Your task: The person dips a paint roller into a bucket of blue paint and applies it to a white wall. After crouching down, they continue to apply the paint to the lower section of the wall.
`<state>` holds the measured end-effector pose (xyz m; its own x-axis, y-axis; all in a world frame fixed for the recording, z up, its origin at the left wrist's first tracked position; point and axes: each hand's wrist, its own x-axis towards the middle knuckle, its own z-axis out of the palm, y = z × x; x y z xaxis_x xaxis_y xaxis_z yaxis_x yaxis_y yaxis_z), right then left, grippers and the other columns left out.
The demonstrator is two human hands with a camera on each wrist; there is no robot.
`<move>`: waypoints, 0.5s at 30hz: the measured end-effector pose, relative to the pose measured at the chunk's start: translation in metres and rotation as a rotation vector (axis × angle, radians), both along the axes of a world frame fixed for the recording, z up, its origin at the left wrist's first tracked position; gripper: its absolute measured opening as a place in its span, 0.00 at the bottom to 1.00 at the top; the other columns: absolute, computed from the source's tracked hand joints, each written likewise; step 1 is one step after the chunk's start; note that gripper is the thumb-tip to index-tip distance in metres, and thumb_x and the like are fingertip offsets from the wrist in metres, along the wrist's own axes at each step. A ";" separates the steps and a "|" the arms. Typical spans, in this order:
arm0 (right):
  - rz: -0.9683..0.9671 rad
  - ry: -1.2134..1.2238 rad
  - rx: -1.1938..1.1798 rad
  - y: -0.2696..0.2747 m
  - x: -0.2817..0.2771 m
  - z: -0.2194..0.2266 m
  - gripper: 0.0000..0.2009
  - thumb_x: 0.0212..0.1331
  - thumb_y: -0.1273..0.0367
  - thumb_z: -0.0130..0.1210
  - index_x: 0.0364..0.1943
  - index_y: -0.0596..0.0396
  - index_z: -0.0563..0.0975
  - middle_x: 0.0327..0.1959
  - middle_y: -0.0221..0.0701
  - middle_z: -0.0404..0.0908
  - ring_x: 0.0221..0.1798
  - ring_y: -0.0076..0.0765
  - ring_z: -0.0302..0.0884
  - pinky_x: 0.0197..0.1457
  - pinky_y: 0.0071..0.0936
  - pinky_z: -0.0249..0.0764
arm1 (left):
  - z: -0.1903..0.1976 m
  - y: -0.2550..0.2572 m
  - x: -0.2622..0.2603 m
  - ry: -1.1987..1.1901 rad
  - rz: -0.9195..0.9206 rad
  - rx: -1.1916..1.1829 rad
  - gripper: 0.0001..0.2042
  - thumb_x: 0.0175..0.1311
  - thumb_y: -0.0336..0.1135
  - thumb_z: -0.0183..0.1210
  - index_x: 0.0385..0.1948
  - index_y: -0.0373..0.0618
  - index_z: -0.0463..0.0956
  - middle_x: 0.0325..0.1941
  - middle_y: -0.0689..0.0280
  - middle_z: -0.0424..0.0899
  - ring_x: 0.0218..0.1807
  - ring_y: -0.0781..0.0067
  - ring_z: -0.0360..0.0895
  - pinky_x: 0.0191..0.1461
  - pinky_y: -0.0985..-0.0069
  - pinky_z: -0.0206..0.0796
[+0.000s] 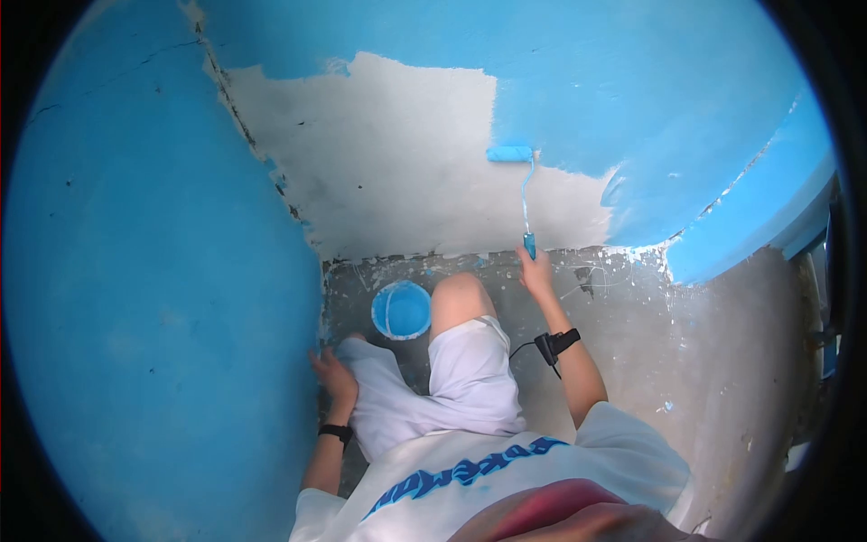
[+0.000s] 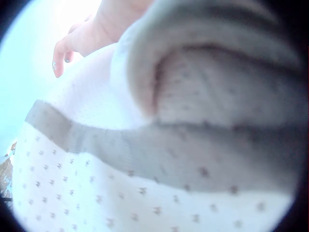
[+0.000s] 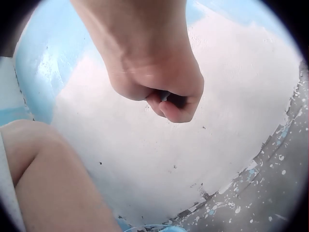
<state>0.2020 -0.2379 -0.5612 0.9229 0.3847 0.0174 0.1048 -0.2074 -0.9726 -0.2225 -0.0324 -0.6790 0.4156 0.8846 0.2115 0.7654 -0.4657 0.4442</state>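
In the head view my right hand [image 1: 536, 271] grips the blue handle of a small paint roller [image 1: 510, 154], whose blue-covered sleeve lies against the wall where blue meets bare white [image 1: 388, 154]. The right wrist view shows the same hand [image 3: 159, 92] with curled fingers; the roller is mostly hidden by it. My left hand [image 1: 336, 378] rests by the left thigh, close to the blue side wall, holding nothing. Its fingers [image 2: 59, 60] hang loosely bent past the white shorts [image 2: 145, 203] in the left wrist view.
A bucket [image 1: 402, 310] of blue paint stands on the grey, paint-spattered floor [image 1: 632, 325], left of a bent knee [image 1: 461, 296]. The blue side wall [image 1: 172, 289] rises close on the left. Dark objects stand at the far right edge.
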 end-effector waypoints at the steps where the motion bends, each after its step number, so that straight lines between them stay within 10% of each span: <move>1: -0.017 0.108 0.032 -0.006 -0.008 0.026 0.17 0.65 0.61 0.54 0.21 0.51 0.66 0.10 0.20 0.59 0.08 0.18 0.55 0.10 0.22 0.50 | 0.003 -0.001 0.001 -0.002 0.012 -0.008 0.19 0.59 0.20 0.50 0.54 0.35 0.66 0.69 0.39 0.49 0.64 0.35 0.59 0.64 0.48 0.58; 9: -0.056 -0.014 0.260 -0.061 0.068 0.177 0.17 0.67 0.60 0.52 0.23 0.49 0.62 0.12 0.18 0.56 0.09 0.16 0.51 0.11 0.21 0.49 | 0.020 -0.002 0.009 0.051 0.053 -0.113 0.19 0.59 0.20 0.50 0.55 0.35 0.66 0.69 0.38 0.49 0.66 0.33 0.57 0.64 0.48 0.58; 15: -0.075 0.022 0.221 -0.058 0.109 0.150 0.19 0.67 0.56 0.50 0.21 0.47 0.61 0.11 0.19 0.55 0.09 0.18 0.51 0.10 0.23 0.50 | 0.021 -0.002 0.011 -0.008 -0.068 -0.029 0.22 0.57 0.19 0.50 0.56 0.32 0.63 0.68 0.31 0.47 0.67 0.26 0.52 0.69 0.46 0.49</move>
